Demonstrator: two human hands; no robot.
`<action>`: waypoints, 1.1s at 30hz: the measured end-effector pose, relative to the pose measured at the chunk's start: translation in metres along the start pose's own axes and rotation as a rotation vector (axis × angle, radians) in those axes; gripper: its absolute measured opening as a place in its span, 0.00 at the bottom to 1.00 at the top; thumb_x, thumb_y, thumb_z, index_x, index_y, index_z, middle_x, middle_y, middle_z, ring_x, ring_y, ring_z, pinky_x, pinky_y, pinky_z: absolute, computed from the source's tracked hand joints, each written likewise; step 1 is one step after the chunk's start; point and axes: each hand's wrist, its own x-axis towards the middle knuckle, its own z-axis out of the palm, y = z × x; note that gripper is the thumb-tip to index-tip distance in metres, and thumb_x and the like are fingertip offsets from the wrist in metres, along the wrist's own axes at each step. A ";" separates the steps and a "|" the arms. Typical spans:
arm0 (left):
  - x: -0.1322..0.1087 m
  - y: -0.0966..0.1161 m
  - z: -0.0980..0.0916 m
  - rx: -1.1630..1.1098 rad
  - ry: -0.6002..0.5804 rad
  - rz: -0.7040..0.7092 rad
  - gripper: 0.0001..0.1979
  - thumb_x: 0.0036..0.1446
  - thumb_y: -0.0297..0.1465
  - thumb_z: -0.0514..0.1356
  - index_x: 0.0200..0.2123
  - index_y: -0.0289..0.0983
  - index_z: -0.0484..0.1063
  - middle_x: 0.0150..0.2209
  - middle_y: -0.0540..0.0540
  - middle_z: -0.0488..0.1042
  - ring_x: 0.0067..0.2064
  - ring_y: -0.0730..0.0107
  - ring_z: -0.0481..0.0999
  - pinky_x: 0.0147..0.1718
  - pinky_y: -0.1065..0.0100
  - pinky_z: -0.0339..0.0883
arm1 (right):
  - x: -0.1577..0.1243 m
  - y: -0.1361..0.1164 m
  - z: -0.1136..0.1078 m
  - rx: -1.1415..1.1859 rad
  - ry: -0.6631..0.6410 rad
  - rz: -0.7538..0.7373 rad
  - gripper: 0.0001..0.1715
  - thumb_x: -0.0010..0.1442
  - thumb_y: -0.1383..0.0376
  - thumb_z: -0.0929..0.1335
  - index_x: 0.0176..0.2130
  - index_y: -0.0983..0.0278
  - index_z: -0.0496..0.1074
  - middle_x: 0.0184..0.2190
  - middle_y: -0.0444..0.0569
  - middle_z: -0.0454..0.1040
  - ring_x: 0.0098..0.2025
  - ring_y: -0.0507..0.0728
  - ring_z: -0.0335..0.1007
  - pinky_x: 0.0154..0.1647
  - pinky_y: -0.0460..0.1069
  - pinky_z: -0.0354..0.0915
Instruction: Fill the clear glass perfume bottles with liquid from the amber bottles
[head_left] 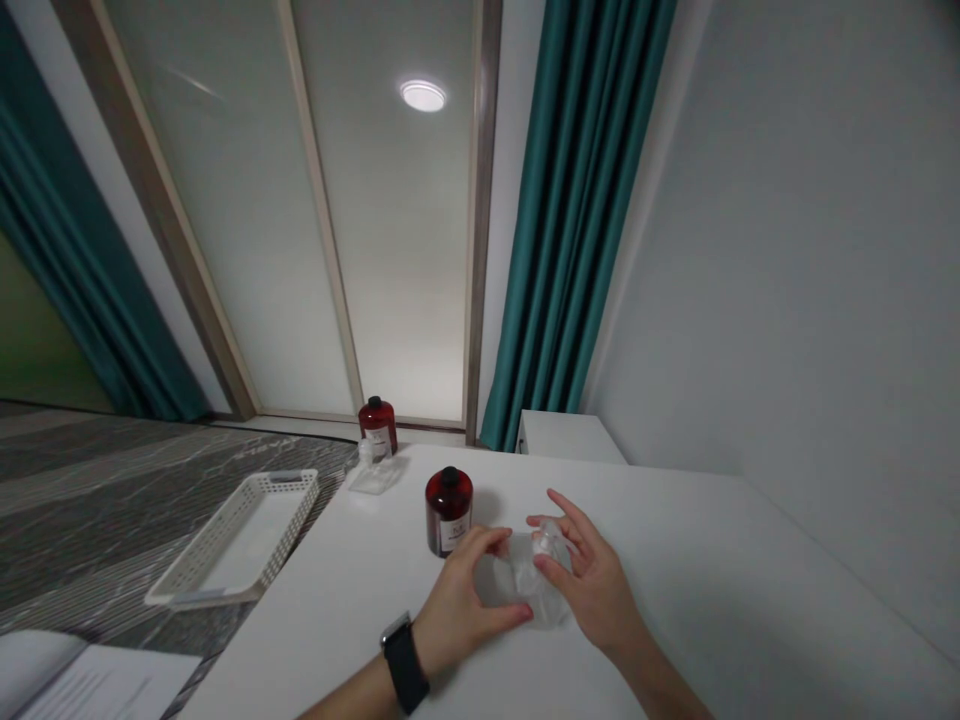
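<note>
My right hand (589, 585) pinches a whitish pump head (549, 541) wrapped in clear plastic, with the index finger raised off it. On the left side, the thumb and fingers of my left hand (466, 595) curve around the edge of the same clear plastic bag (551, 602). The bag is see-through and its outline is hard to make out against the white table. Just beyond my left fingers stands a dark red bottle (442, 510) with a black cap and a pale label, upright and touched by neither hand.
A second red bottle (381, 428) stands at the table's far edge, beside another clear bagged pump (367, 472). Left of the white table (322, 600) lie a white perforated basket (259, 590) and an open book (105, 685). A white cabinet (574, 440) stands behind the table.
</note>
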 end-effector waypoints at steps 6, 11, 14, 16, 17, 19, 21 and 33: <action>0.000 -0.010 0.001 -0.139 -0.072 -0.003 0.32 0.43 0.35 0.73 0.52 0.37 0.71 0.44 0.42 0.73 0.47 0.55 0.73 0.51 0.55 0.66 | -0.003 0.002 -0.006 0.100 -0.076 0.048 0.46 0.55 0.53 0.75 0.66 0.58 0.58 0.48 0.55 0.77 0.60 0.65 0.69 0.62 0.61 0.61; 0.000 -0.010 0.000 -0.141 -0.066 -0.005 0.32 0.44 0.31 0.73 0.54 0.39 0.68 0.50 0.41 0.72 0.50 0.54 0.72 0.55 0.53 0.64 | -0.004 0.003 0.000 0.062 -0.081 -0.022 0.44 0.57 0.54 0.73 0.66 0.57 0.57 0.44 0.50 0.73 0.49 0.59 0.74 0.55 0.55 0.67; 0.001 -0.011 0.001 -0.092 -0.026 -0.025 0.32 0.43 0.28 0.72 0.53 0.39 0.66 0.50 0.41 0.71 0.52 0.53 0.72 0.57 0.51 0.63 | -0.002 0.008 0.003 -0.042 -0.013 -0.066 0.44 0.54 0.57 0.74 0.64 0.58 0.59 0.41 0.47 0.70 0.45 0.57 0.73 0.54 0.53 0.67; 0.002 -0.014 0.003 -0.084 -0.013 -0.041 0.33 0.42 0.26 0.71 0.52 0.39 0.66 0.50 0.41 0.71 0.53 0.53 0.72 0.58 0.50 0.63 | -0.001 0.012 0.003 -0.086 -0.009 -0.076 0.42 0.55 0.58 0.73 0.65 0.58 0.57 0.41 0.47 0.71 0.45 0.57 0.72 0.55 0.54 0.65; 0.002 -0.016 0.004 -0.088 -0.009 -0.051 0.33 0.42 0.25 0.71 0.52 0.38 0.65 0.51 0.40 0.71 0.53 0.53 0.72 0.58 0.49 0.63 | -0.001 0.013 0.002 -0.098 -0.020 -0.081 0.41 0.57 0.59 0.72 0.65 0.57 0.56 0.42 0.48 0.72 0.47 0.58 0.72 0.57 0.55 0.64; 0.003 -0.019 0.006 -0.103 -0.007 -0.066 0.33 0.42 0.25 0.72 0.52 0.38 0.65 0.51 0.40 0.71 0.53 0.52 0.72 0.58 0.49 0.64 | 0.000 0.014 0.001 -0.097 -0.052 -0.088 0.40 0.59 0.60 0.70 0.66 0.56 0.54 0.48 0.52 0.73 0.52 0.59 0.71 0.59 0.56 0.61; 0.004 -0.020 0.006 -0.112 -0.023 -0.062 0.32 0.43 0.25 0.71 0.52 0.38 0.66 0.52 0.40 0.71 0.54 0.52 0.72 0.59 0.48 0.64 | 0.000 0.014 0.000 -0.086 -0.084 -0.089 0.41 0.59 0.60 0.70 0.66 0.55 0.53 0.53 0.54 0.71 0.56 0.60 0.69 0.61 0.57 0.60; 0.005 -0.024 0.005 -0.087 -0.112 0.046 0.28 0.46 0.24 0.67 0.50 0.38 0.63 0.50 0.41 0.68 0.56 0.56 0.69 0.62 0.48 0.63 | 0.000 0.013 0.000 -0.174 -0.094 -0.164 0.43 0.55 0.65 0.69 0.66 0.58 0.54 0.43 0.47 0.70 0.47 0.58 0.70 0.59 0.57 0.59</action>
